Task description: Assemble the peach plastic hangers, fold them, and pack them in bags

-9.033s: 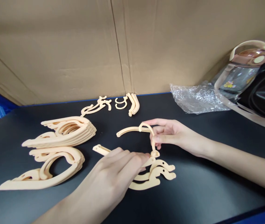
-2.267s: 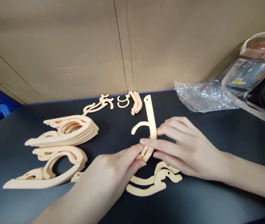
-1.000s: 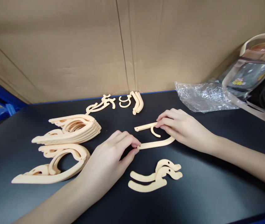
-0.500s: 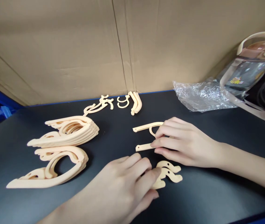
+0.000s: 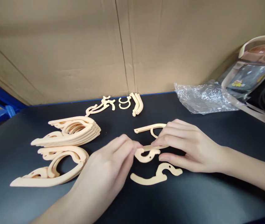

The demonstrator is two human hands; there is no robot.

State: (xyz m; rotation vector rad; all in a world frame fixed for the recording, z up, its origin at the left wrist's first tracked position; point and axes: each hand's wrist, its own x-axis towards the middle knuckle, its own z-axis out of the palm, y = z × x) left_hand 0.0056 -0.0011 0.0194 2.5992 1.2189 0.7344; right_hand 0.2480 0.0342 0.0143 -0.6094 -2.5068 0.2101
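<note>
My left hand (image 5: pixel 113 163) pinches a small curved cream plastic piece (image 5: pixel 147 154) with a hole in it and holds it up against the hanger part. My right hand (image 5: pixel 188 146) lies over that cream hanger part (image 5: pixel 149 127), fingers closed on its two arms and small hook. One more curved piece (image 5: pixel 157 175) lies flat on the black table (image 5: pixel 204 199) just in front of both hands.
Two stacks of finished cream hangers (image 5: pixel 69 132) (image 5: pixel 53 168) lie at the left. Small loose cream parts (image 5: pixel 123 104) sit by the cardboard wall (image 5: pixel 123 46). Crumpled clear plastic (image 5: pixel 202 96) and a bottle with a strap (image 5: pixel 253 71) are at the back right.
My left hand has picked one curved piece off the pair on the table and raised it to the hanger part. My right hand keeps its hold there.
</note>
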